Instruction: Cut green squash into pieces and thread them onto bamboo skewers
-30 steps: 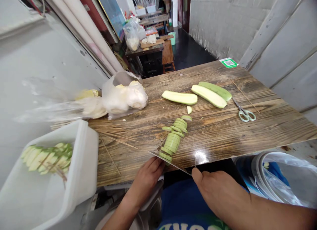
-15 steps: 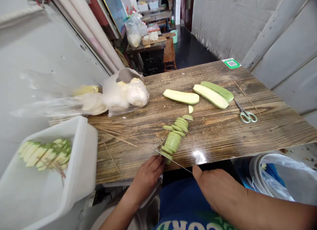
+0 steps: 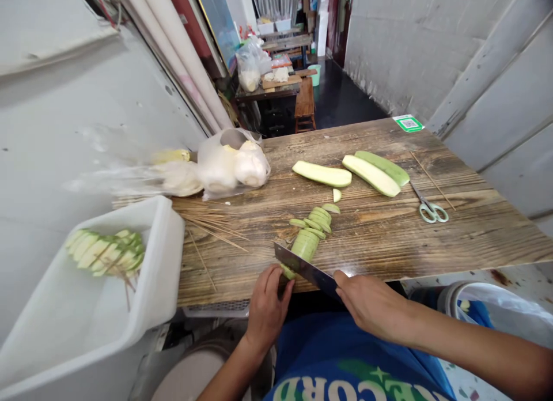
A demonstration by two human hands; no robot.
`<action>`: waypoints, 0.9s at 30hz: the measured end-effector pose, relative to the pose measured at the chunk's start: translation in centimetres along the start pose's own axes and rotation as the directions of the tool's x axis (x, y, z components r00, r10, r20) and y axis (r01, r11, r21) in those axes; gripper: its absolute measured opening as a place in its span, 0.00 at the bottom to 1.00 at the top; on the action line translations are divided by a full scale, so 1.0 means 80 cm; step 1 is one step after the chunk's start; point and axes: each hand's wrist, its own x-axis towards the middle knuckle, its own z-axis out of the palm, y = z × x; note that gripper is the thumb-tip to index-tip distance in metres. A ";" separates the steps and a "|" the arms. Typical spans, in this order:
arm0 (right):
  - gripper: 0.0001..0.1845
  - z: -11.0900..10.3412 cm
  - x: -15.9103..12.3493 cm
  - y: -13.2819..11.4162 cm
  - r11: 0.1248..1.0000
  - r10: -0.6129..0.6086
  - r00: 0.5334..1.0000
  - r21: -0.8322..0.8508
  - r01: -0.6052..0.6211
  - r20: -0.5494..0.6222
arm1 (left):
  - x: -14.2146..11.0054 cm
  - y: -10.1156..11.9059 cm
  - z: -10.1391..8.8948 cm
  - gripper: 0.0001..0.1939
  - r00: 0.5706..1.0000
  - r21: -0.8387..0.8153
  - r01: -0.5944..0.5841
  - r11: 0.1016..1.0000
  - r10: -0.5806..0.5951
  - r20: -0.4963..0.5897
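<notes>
Zucchini slices (image 3: 305, 245) lie in a slanting row at the lower centre of the frame, and from my remote seat on the head view the chief worry is the blade. The knife (image 3: 307, 269) crosses the near end of the row, very close to the fingertips of the left hand (image 3: 268, 303). If those fingers slid forward, or the blade skidded on wet flesh, I judge a nick likely. The right hand (image 3: 374, 306) is closed round the handle, though the grip itself is mostly hidden from me; a twist there could tilt the edge. The left hand is narrowed, fingers and thumb about the nearest pieces. These sit by the front edge of the wooden table (image 3: 371, 239), so a careless push might send some over it. Thin rounds could also topple and scatter, since the row has little to brace it.

As for looks, the slices are pale green, thin and rounded. Those in the middle stand packed together; toward the far end they lean, overlap and splay sideways. One small cut piece (image 3: 337, 195) lies apart, beyond the row. Above and right of it, two pale-faced halves and a green-skinned one rest uncut crosswise, near scissors (image 3: 432, 212) at the right of the frame.
</notes>
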 end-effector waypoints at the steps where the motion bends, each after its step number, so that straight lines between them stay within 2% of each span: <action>1: 0.06 0.000 0.000 0.000 1.000 -0.010 1.000 0.007 0.010 -0.018 | -0.001 -0.001 0.003 0.17 1.000 -0.021 0.029 0.999 -0.029 -0.008; 4: 0.06 0.000 -0.003 -0.002 0.999 -0.017 0.996 0.044 0.021 -0.087 | 0.002 -0.008 0.012 0.14 0.998 -0.070 0.066 0.995 -0.067 -0.009; 9: 0.07 0.000 -0.007 0.002 0.993 -0.041 0.969 0.094 0.066 -0.244 | 0.018 -0.018 0.023 0.13 0.995 -0.101 0.055 0.993 -0.062 -0.073; 15: 0.07 0.003 -0.002 0.022 0.994 -0.009 0.917 0.096 0.052 -0.398 | 0.011 -0.009 0.024 0.15 0.988 -0.109 0.087 0.990 -0.100 -0.121; 21: 0.07 0.025 -0.002 0.039 0.994 0.018 0.881 -0.086 -0.066 -0.473 | 0.007 0.002 0.023 0.21 0.978 -0.079 0.132 0.988 -0.143 -0.155; 23: 0.07 0.031 -0.006 0.040 0.975 0.016 0.866 -0.184 -0.124 -0.500 | 0.015 0.001 0.014 0.21 0.973 -0.101 0.137 0.985 -0.153 -0.173; 27: 0.06 0.036 -0.015 0.047 0.929 -0.015 0.805 -0.306 -0.209 -0.593 | 0.039 0.001 -0.015 0.18 0.941 -0.136 0.094 0.986 -0.133 -0.311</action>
